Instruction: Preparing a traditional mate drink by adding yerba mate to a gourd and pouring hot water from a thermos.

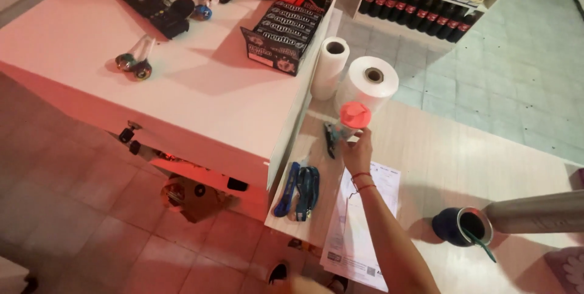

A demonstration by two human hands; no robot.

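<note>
Left hand [358, 151] grasps small jar with pink lid [353, 119], held above wooden tabletop [438, 148] near white rolls [367, 81]. Right hand hidden; cannot tell. Metal flask [535, 212] tipped over blue cup [460, 226]. Placing jar needs steady lowering.

two white rolls [356, 75] block behind the hand [358, 151]; bare wood counter [450, 148] lies open rightward.
</note>
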